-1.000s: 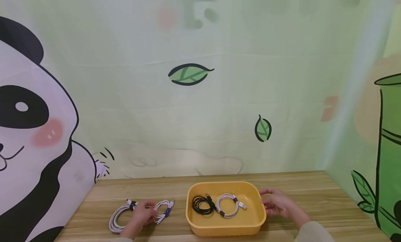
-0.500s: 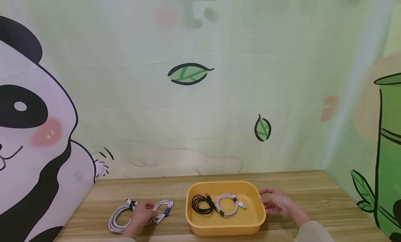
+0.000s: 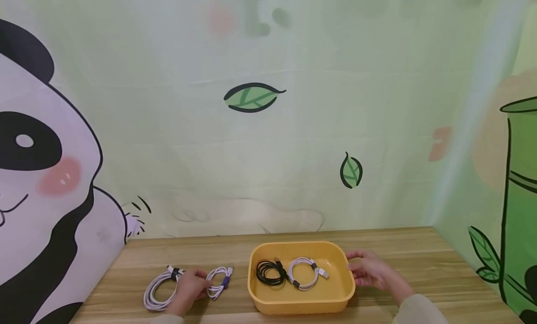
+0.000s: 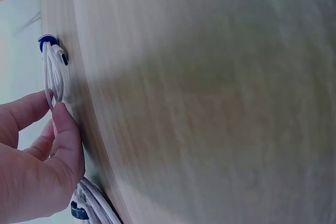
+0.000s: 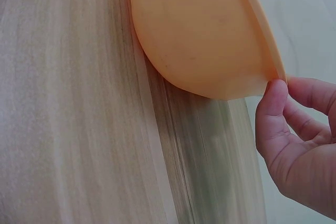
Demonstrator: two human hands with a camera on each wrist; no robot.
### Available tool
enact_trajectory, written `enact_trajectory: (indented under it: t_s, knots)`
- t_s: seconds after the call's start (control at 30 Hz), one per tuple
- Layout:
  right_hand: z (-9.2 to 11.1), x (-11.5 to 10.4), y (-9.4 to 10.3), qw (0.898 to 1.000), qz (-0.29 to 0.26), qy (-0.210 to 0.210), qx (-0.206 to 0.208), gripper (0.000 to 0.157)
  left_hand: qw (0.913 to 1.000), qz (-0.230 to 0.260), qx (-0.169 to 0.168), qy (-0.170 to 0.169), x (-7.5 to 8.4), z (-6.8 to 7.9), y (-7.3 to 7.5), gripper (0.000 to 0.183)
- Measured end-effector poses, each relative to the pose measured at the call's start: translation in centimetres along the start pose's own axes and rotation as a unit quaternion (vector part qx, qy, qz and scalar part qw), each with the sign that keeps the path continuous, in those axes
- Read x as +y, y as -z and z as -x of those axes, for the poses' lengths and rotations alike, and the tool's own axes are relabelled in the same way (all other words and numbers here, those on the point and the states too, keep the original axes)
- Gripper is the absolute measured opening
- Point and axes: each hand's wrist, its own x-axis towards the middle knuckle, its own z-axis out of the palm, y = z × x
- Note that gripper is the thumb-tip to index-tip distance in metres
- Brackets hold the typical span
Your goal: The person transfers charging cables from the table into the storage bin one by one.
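My left hand point(image 3: 190, 286) pinches the near loop of a small coiled white cable point(image 3: 216, 283), seen also in the left wrist view, where thumb and finger meet on the strands of the white cable point(image 4: 54, 72). A blue tie binds this coil. My right hand point(image 3: 369, 269) holds the right rim of a yellow plastic bin point(image 3: 302, 307); in the right wrist view the thumb and fingers pinch the edge of the bin point(image 5: 194, 35). Inside the bin lie a coiled black cable point(image 3: 261, 273) and a coiled white USB cable point(image 3: 290, 271).
A larger coiled white cable point(image 3: 149, 293) with a black tie lies just left of my left hand. The wooden table point(image 3: 432, 268) ends at the back against a printed cloth backdrop point(image 3: 293, 142) with a panda and leaves.
The small white cable has turned slightly and shifted a little to the right in my left hand. My right hand keeps its hold on the bin. The head view has shifted slightly.
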Motion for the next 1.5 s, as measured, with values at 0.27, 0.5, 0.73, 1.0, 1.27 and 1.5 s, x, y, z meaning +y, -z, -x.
enact_trajectory:
  t_s: [0.27,0.5,0.73,1.0,1.27,1.5]
  knots:
    - [-0.15,0.06,0.08,1.0,0.0,0.0,-0.003,0.045,0.9996,0.023,-0.009,0.017,0.69,0.1,0.06,0.029]
    - [-0.36,0.2,0.12,1.0,0.004,-0.003,0.003,0.046,0.9979,0.058,-0.022,0.02,0.86,0.2,0.02,0.031]
    - [-0.35,0.16,0.09,1.0,0.005,-0.006,0.002,0.047,0.9928,0.111,-0.043,0.019,0.77,0.27,-0.11,0.033]
    - [-0.29,0.14,0.14,1.0,0.004,-0.003,0.0,0.047,0.99,0.129,-0.052,0.021,0.79,0.34,-0.03,0.034]
    - [-0.24,0.08,0.14,1.0,0.004,-0.003,-0.002,0.047,0.9884,0.139,-0.056,0.021,0.63,0.22,-0.1,0.034]
    - [-0.29,0.09,0.13,1.0,0.004,-0.006,0.001,0.048,0.9875,0.147,-0.055,0.016,0.6,0.15,-0.08,0.035]
